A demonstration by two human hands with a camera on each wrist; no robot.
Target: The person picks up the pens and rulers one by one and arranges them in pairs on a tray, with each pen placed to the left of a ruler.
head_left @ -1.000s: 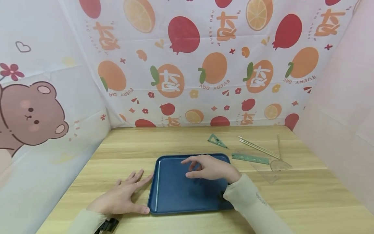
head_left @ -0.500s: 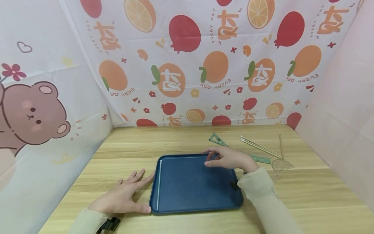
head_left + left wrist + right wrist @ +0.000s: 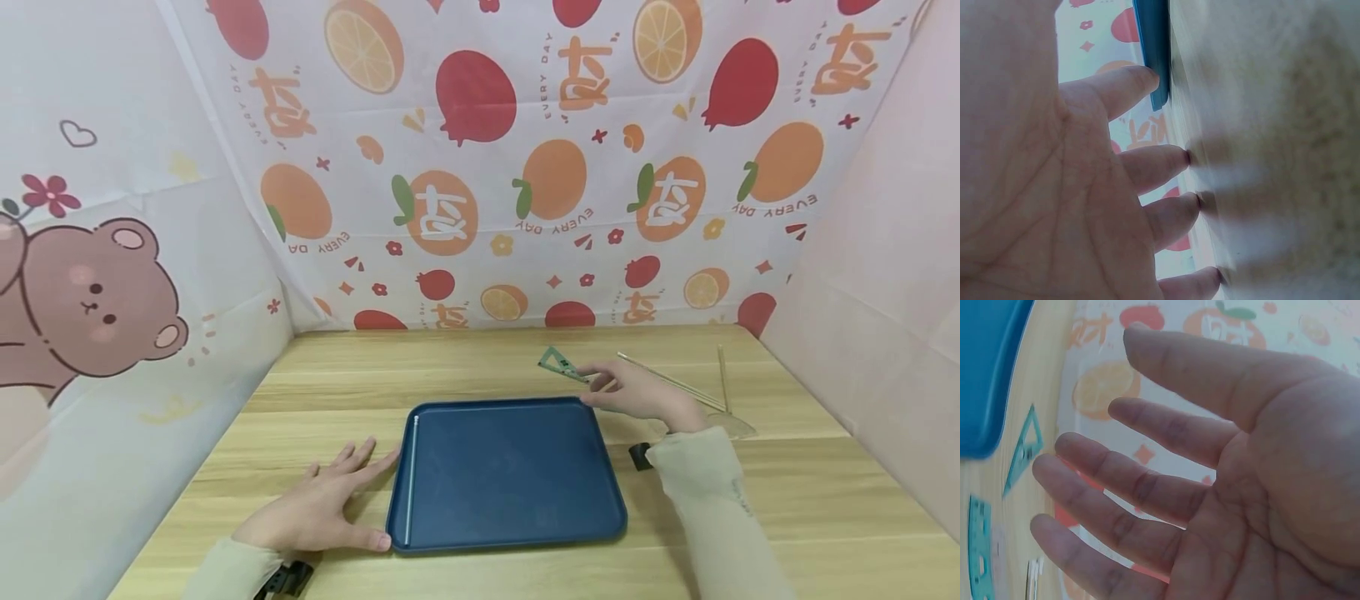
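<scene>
The blue tray (image 3: 517, 475) lies on the wooden table. Along its left side rests a thin, pale pencil-like stick (image 3: 412, 483) with a white end. My left hand (image 3: 322, 508) is spread on the table, its thumb and index finger touching the tray's left edge. Past the tray's far right corner hovers my right hand (image 3: 641, 393), fingers loosely bent and holding nothing. Just left of its fingertips lies a green set square (image 3: 561, 364). A green ruler (image 3: 980, 550) shows in the right wrist view; in the head view the right hand hides it.
Several thin sticks (image 3: 693, 392) lie at the right rear of the table, one apart from the rest. A clear protractor (image 3: 735, 427) sits near their ends. Fruit-printed cloth (image 3: 495, 192) hangs behind the table, with cloth walls at both sides.
My right hand has moved from above the tray to the right and away from me, past its far right corner. The left hand stays at the tray's left edge.
</scene>
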